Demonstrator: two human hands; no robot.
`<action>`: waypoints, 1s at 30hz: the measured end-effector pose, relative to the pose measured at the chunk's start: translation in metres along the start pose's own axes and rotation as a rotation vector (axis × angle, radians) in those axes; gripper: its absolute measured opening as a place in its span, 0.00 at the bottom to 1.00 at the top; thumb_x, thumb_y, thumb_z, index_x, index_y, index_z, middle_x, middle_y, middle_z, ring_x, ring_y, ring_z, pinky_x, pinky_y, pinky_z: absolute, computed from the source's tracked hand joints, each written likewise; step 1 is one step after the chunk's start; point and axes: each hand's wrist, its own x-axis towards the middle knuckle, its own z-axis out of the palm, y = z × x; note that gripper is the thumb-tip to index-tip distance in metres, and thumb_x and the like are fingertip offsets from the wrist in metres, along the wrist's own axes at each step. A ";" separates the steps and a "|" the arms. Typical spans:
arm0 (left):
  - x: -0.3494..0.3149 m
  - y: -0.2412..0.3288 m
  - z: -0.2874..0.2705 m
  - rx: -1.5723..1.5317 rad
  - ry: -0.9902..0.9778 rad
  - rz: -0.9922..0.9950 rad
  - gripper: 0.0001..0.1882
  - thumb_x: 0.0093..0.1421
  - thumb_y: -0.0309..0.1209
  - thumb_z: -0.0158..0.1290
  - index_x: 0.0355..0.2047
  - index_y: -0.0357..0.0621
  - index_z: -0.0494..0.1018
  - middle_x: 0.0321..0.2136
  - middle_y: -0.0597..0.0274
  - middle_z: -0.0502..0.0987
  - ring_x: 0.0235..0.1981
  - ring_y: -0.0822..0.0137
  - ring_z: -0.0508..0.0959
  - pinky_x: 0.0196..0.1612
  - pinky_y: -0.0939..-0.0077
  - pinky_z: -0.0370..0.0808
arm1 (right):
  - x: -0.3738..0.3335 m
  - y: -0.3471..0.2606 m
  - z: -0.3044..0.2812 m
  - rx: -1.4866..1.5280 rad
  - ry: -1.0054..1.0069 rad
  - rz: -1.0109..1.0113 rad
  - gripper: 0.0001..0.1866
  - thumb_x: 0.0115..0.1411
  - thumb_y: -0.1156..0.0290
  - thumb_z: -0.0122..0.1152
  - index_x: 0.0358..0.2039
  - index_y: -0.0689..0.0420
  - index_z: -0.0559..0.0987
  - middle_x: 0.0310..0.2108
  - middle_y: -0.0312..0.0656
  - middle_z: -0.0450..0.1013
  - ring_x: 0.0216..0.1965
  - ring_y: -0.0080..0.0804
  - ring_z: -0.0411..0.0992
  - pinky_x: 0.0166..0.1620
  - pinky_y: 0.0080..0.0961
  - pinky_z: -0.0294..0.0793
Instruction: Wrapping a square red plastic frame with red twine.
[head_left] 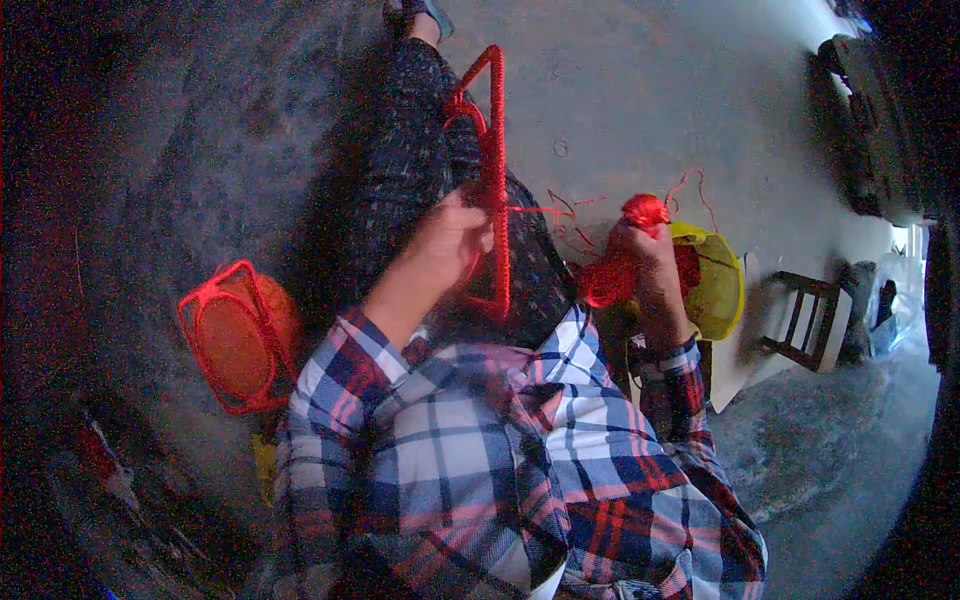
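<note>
A rectangular frame wrapped in red cord point(501, 150) stands upright over my lap. My left hand point(450, 240) is closed at its side, gripping it near the middle; the fingertips are partly hidden. A red strand point(535, 210) runs from the frame's bar toward the right. In my closed right hand point(652, 260) is a bundle of red yarn point(645, 210), its top sticking out above the fist. More red yarn point(607, 284) lies beside that hand, on its left. Loose red strands trail over the floor beyond.
A yellow bucket point(722, 285) stands just right of my right hand. To my left is another red-wrapped frame with an orange round piece point(232, 340). A small dark slatted wooden piece point(805, 320) lies at the far right. Dark bulky things point(875, 125) line the upper right.
</note>
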 end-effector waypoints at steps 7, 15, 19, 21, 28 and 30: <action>0.017 -0.016 -0.014 0.036 -0.074 -0.009 0.15 0.51 0.24 0.46 0.41 0.41 0.70 0.27 0.64 0.75 0.23 0.71 0.74 0.26 0.80 0.72 | 0.001 -0.011 0.034 0.006 -0.104 0.072 0.11 0.51 0.71 0.58 0.36 0.58 0.73 0.22 0.28 0.67 0.23 0.17 0.65 0.28 0.16 0.65; 0.012 -0.017 -0.001 -0.090 0.079 -0.025 0.14 0.50 0.25 0.47 0.39 0.41 0.70 0.29 0.63 0.76 0.25 0.69 0.75 0.30 0.77 0.72 | 0.015 -0.007 0.059 0.009 -0.383 0.203 0.09 0.55 0.75 0.57 0.37 0.58 0.75 0.33 0.34 0.75 0.32 0.23 0.73 0.37 0.22 0.73; 0.016 -0.020 -0.005 0.001 -0.009 -0.002 0.14 0.49 0.25 0.48 0.38 0.42 0.70 0.27 0.63 0.76 0.24 0.69 0.74 0.29 0.78 0.71 | 0.014 0.019 0.037 -0.053 -0.315 0.109 0.09 0.52 0.76 0.56 0.36 0.58 0.75 0.31 0.34 0.74 0.30 0.23 0.73 0.36 0.22 0.73; 0.013 -0.020 0.003 -0.013 0.002 0.003 0.14 0.48 0.26 0.48 0.38 0.42 0.70 0.27 0.63 0.76 0.24 0.70 0.73 0.28 0.79 0.70 | 0.008 0.029 0.034 0.022 -0.242 0.032 0.09 0.49 0.78 0.55 0.33 0.58 0.74 0.28 0.33 0.73 0.28 0.22 0.72 0.33 0.22 0.73; 0.006 -0.009 0.013 -0.034 -0.044 -0.038 0.15 0.48 0.24 0.46 0.39 0.39 0.68 0.30 0.63 0.73 0.30 0.70 0.73 0.36 0.78 0.71 | 0.006 0.028 0.035 0.035 -0.248 0.060 0.06 0.49 0.77 0.53 0.30 0.58 0.74 0.27 0.32 0.73 0.27 0.20 0.71 0.32 0.19 0.71; 0.012 -0.010 -0.004 -0.036 -0.125 -0.057 0.15 0.48 0.25 0.47 0.39 0.39 0.68 0.30 0.64 0.73 0.30 0.70 0.73 0.38 0.77 0.71 | 0.015 0.043 0.022 0.113 -0.289 0.061 0.07 0.51 0.73 0.54 0.32 0.58 0.74 0.23 0.30 0.70 0.24 0.19 0.68 0.29 0.18 0.68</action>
